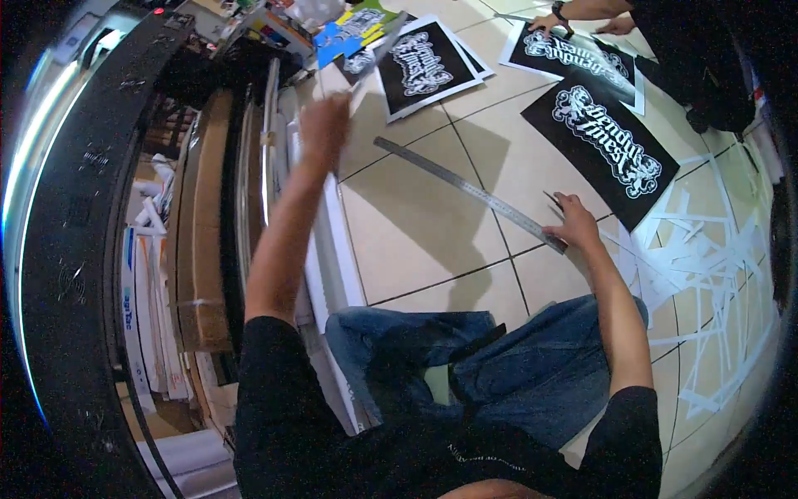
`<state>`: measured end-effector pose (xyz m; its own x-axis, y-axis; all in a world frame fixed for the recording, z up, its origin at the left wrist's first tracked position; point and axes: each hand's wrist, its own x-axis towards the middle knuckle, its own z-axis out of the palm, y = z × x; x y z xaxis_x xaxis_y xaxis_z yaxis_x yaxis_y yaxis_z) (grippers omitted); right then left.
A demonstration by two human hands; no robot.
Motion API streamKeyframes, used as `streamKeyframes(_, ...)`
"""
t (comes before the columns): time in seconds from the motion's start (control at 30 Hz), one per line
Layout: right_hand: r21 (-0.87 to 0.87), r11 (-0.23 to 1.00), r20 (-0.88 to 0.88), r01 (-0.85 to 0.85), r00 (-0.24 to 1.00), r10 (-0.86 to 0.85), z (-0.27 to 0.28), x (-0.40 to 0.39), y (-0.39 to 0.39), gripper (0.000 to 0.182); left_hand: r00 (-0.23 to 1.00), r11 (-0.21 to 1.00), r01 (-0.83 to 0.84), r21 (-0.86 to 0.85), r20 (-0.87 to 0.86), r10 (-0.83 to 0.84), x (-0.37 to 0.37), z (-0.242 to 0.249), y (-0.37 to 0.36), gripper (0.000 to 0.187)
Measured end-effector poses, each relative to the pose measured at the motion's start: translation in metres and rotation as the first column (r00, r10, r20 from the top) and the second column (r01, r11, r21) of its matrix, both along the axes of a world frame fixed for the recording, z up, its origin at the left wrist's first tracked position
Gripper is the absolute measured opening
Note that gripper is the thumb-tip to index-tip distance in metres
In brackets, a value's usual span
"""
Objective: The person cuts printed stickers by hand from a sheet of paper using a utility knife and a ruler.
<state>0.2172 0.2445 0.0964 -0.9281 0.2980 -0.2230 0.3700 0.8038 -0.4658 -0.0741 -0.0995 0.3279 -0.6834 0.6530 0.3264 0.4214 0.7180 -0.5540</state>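
Observation:
My left hand (326, 123), blurred by motion, is raised on the left with its fingers closed. A long, thin greyish strip (381, 51) extends up from it, too smeared to name exactly. On the floor tiles, my right hand (575, 223) holds a slim, pointed tool (552, 199) that looks like a craft knife. That hand is also at the near end of a steel ruler (470, 191) lying diagonally on the tiles. Just beyond it lies a black print with white lettering (615, 150). More black prints (422, 71) are stacked past my left hand.
Another person's hand (549, 22) rests on a further print (573, 56) at the top right. Cut white paper strips (706, 274) litter the floor on the right. A long cardboard box (202, 241) and paper rolls (150, 212) line the left side. Coloured sheets (353, 35) lie at the back.

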Motion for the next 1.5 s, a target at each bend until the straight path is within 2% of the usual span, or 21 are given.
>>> streamKeyframes(0.07,0.044,0.998,0.041,-0.04,0.998,0.038,0.005,0.005,-0.011,0.072,0.966,0.998,0.054,-0.03,0.254,-0.045,0.059,-0.021,0.006,0.016)
streamKeyframes(0.17,0.068,0.996,0.048,-0.059,0.997,0.056,-0.027,0.001,-0.014,0.061,0.9,0.999,-0.038,-0.033,0.434,0.048,0.115,-0.067,0.021,0.016)
streamKeyframes(0.23,-0.016,1.0,-0.032,0.018,0.999,-0.018,-0.036,0.009,-0.009,0.046,0.863,0.998,-0.063,0.006,0.503,0.052,0.144,-0.102,0.032,0.016)
streamKeyframes(0.4,0.032,0.998,0.017,0.049,0.999,-0.05,-0.034,0.01,-0.004,0.028,0.774,0.975,-0.171,0.143,0.631,0.043,0.177,-0.183,0.056,0.017)
streamKeyframes(0.47,0.088,0.995,0.055,0.046,0.997,-0.051,-0.038,0.009,0.005,0.023,0.681,0.93,-0.278,0.241,0.732,0.015,0.187,-0.204,0.06,0.025)
streamKeyframes(0.53,0.162,0.983,-0.047,0.09,0.995,-0.083,-0.061,0.01,0.029,0.02,0.564,0.9,-0.389,0.196,0.823,0.064,0.194,-0.214,0.064,0.039)
streamKeyframes(0.57,0.109,0.971,-0.169,0.214,0.966,-0.195,-0.08,0.011,0.043,0.021,0.517,0.843,-0.471,0.26,0.855,0.026,0.197,-0.22,0.058,0.046)
streamKeyframes(0.63,0.19,0.929,-0.131,0.318,0.946,-0.297,-0.047,0.013,0.053,0.021,0.38,0.774,-0.566,0.283,0.923,-0.06,0.194,-0.237,0.044,0.066)
streamKeyframes(0.67,0.272,0.87,-0.112,0.412,0.911,-0.396,-0.036,0.013,0.053,0.023,0.37,0.769,-0.576,0.276,0.927,-0.056,0.198,-0.242,0.036,0.066)
streamKeyframes(0.7,0.278,0.873,-0.099,0.401,0.916,-0.389,-0.039,0.014,0.048,0.023,0.512,0.849,-0.474,0.233,0.858,0.05,0.206,-0.246,0.027,0.074)
streamKeyframes(0.73,0.136,0.956,-0.153,0.261,0.959,-0.24,-0.043,0.015,0.043,0.032,0.646,0.913,-0.373,0.163,0.752,0.129,0.211,-0.251,0.018,0.089)
streamKeyframes(0.77,0.001,0.995,-0.227,0.097,0.969,-0.094,-0.046,0.014,0.038,0.042,0.444,0.89,-0.454,0.049,0.878,0.178,0.203,-0.266,0.006,0.107)
streamKeyframes(0.8,-0.091,0.995,-0.184,0.04,0.981,-0.056,-0.047,0.01,0.023,0.058,0.387,0.853,-0.519,0.046,0.903,0.187,0.204,-0.267,0.0,0.109)
streamKeyframes(0.83,0.02,0.997,-0.18,-0.075,0.981,0.077,-0.041,0.005,0.006,0.055,0.404,0.854,-0.518,0.053,0.895,0.19,0.205,-0.272,-0.006,0.109)
streamKeyframes(0.93,-0.047,0.997,-0.026,-0.056,0.998,0.054,-0.044,-0.009,-0.016,0.058,0.432,0.827,-0.555,0.084,0.879,0.201,0.207,-0.281,-0.013,0.11)
streamKeyframes(1.03,-0.053,0.998,-0.027,-0.025,0.999,0.023,-0.058,-0.011,-0.016,0.051,0.419,0.798,-0.598,0.081,0.88,0.225,0.209,-0.28,-0.016,0.109)
streamKeyframes(1.13,0.049,0.998,0.153,-0.05,0.987,0.042,-0.054,-0.014,-0.018,0.043,0.469,0.803,-0.585,0.118,0.857,0.215,0.212,-0.285,-0.021,0.109)
streamKeyframes(1.2,0.104,0.985,0.127,-0.139,0.984,0.125,-0.052,-0.012,-0.015,0.038,0.46,0.788,-0.603,0.127,0.862,0.213,0.211,-0.288,-0.021,0.109)
streamKeyframes(1.27,-0.025,0.997,0.156,-0.067,0.985,0.07,-0.058,-0.015,-0.007,0.038,0.468,0.788,-0.601,0.131,0.858,0.214,0.211,-0.29,-0.021,0.111)
streamKeyframes(1.33,0.013,0.99,0.068,-0.141,0.988,0.14,-0.043,-0.02,-0.008,0.035,0.469,0.779,-0.609,0.149,0.86,0.201,0.212,-0.289,-0.022,0.113)
streamKeyframes(1.5,-0.143,0.989,0.082,-0.045,0.995,0.057,0.019,-0.033,-0.046,0.034,0.497,0.78,-0.601,0.172,0.845,0.197,0.214,-0.28,-0.023,0.107)
